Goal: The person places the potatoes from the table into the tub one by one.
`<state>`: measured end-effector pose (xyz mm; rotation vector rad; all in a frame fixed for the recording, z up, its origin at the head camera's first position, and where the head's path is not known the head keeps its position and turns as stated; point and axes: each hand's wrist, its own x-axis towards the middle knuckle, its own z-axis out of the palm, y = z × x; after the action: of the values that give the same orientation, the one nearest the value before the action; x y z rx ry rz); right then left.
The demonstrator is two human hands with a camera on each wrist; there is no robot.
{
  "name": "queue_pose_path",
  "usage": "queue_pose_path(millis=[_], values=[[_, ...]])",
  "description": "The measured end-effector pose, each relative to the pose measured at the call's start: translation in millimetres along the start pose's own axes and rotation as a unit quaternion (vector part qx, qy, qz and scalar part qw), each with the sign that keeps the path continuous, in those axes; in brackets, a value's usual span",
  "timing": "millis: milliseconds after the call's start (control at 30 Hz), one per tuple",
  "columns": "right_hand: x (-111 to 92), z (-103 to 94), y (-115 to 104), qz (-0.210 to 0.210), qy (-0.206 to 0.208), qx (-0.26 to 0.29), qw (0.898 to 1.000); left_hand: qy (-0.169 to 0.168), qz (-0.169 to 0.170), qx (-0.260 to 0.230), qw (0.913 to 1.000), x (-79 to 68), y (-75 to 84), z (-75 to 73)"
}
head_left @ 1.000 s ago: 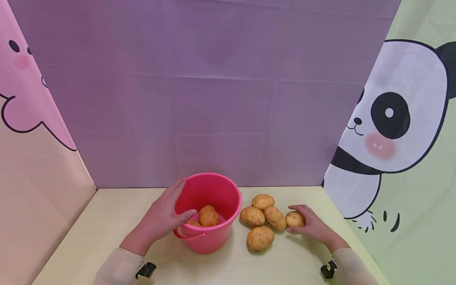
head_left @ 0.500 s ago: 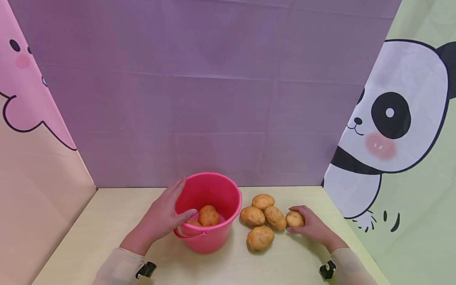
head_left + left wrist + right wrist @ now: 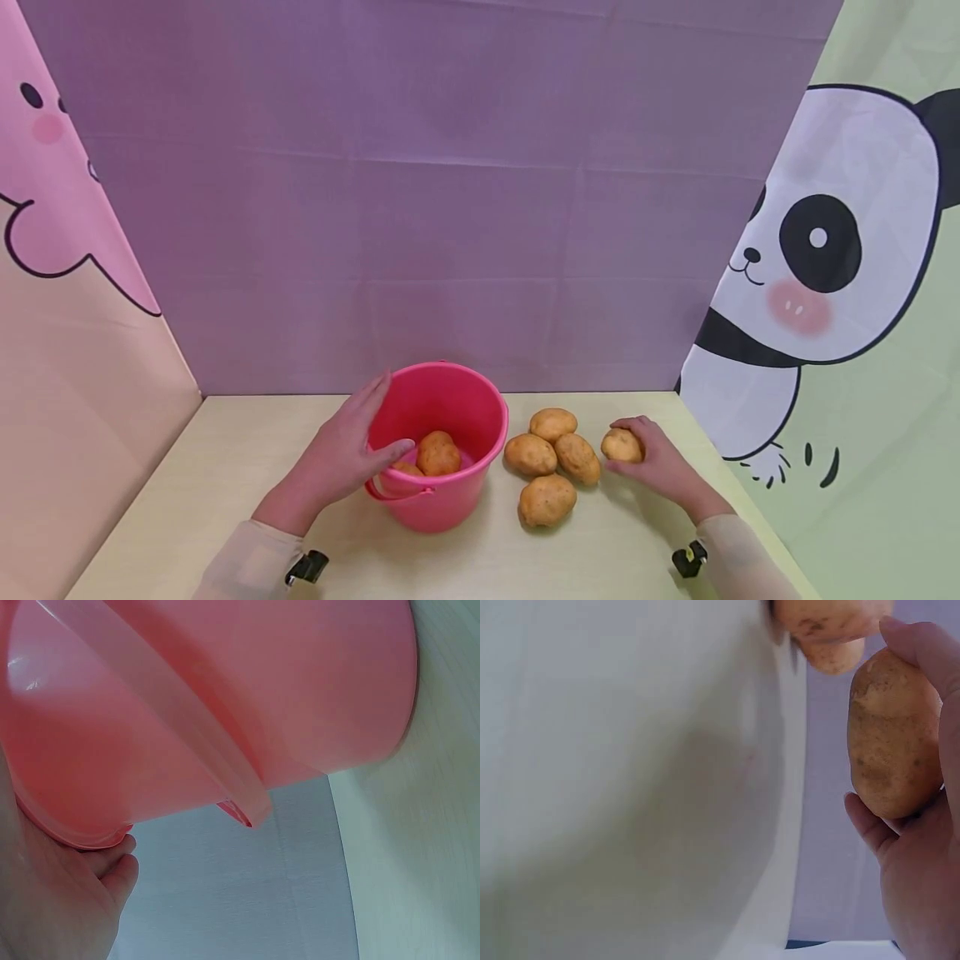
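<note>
A potato (image 3: 622,446) is gripped in my right hand (image 3: 662,463), fingers over its far side and thumb on the near side. In the right wrist view the potato (image 3: 894,735) is raised over the table. My left hand (image 3: 347,446) holds the rim of a pink bucket (image 3: 450,504), its thumb reaching over the opening. The left wrist view shows fingertips (image 3: 120,879) at the edge of the rim. Inside the bucket lie a potato (image 3: 438,454) and part of another, mostly hidden by the near wall. The bucket's handle (image 3: 180,720) hangs down its side.
Right of the bucket, several loose potatoes sit close together: one at the back (image 3: 553,424), one on the left (image 3: 530,455), one on the right (image 3: 577,458), and one nearer (image 3: 547,501). A purple backdrop (image 3: 465,208) stands behind the light wooden table (image 3: 247,450).
My right hand has lifted its potato off the table, a little up and away from the other potatoes. The left hand and the bucket have stayed in place.
</note>
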<state>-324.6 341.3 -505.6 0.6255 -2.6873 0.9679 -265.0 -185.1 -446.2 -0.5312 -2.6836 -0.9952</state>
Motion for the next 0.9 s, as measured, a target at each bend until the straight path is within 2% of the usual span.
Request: queue_pose_path(millis=[233,500,900], values=[[12.3,-1.3,-10.1,-0.042,0.016,-0.012,0.999,0.001,0.000,-0.006,1.0000,-0.1,-1.0,-0.1],[27.2,-1.2,-27.3,-0.055,0.004,-0.002,0.998,0.000,-0.002,-0.006,1.0000,-0.6,-2.0,1.3],[56.5,-0.2,-71.1,-0.084,-0.016,0.032,0.996,0.000,-0.012,-0.009,0.9999,-1.1,1.0,0.1]])
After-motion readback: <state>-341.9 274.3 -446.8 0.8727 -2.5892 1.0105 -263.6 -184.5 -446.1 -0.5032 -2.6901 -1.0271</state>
